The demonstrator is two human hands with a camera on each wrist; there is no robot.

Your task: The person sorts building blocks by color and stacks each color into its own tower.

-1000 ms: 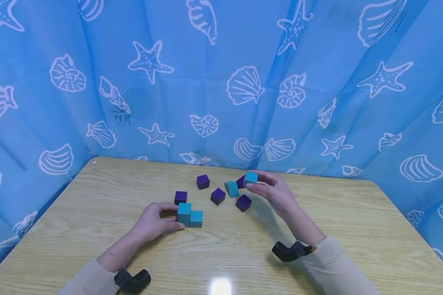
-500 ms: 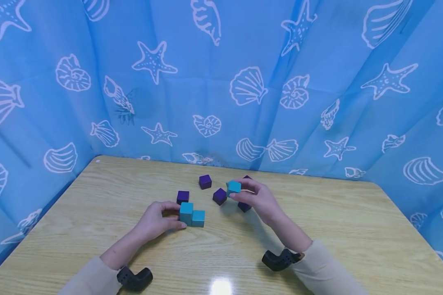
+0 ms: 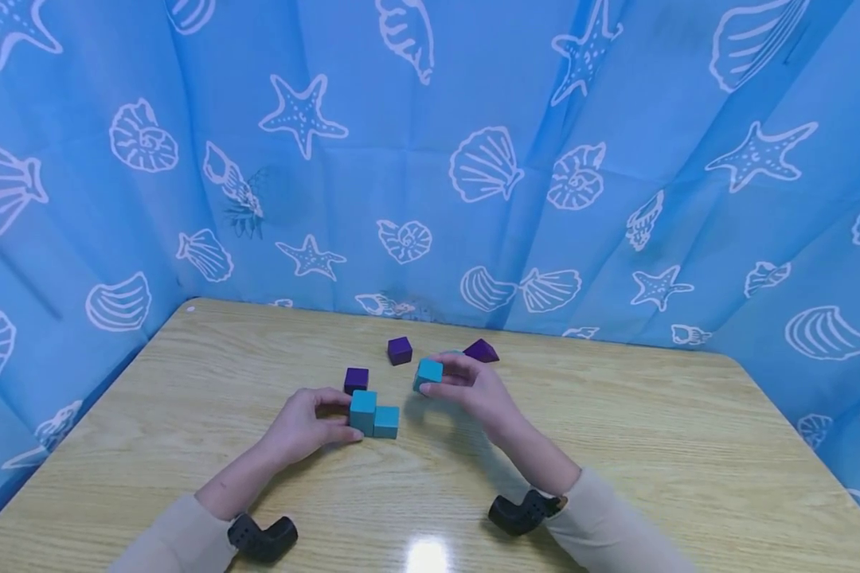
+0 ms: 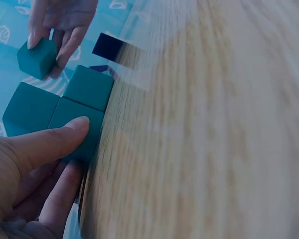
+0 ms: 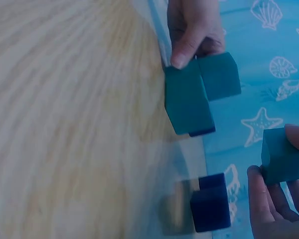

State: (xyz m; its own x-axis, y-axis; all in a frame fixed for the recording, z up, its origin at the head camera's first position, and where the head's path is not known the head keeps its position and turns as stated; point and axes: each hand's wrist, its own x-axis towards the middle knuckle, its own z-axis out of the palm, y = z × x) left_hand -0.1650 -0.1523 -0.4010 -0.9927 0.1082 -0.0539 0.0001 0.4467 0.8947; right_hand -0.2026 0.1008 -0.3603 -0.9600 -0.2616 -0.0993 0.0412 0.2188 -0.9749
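My left hand holds a teal cube at the bottom of a two-high teal stack, thumb on its near side. Touching the stack's right side is another teal cube, resting on the wooden table. My right hand pinches a teal cube between thumb and fingers. That cube is raised off the table, up and to the right of the stack. In the left wrist view the stack's upper cube sits squarely on the gripped one, and the raised cube hangs apart from them.
One purple cube stands just behind the stack, another farther back. A purple wedge lies beyond my right hand, which mostly hides a teal wedge. Dark purple cubes show in the right wrist view. A patterned blue curtain backs the table.
My right hand has carried its teal cube leftward and slightly nearer, from beside the purple wedge toward the stack. My left hand has kept its hold on the stack.
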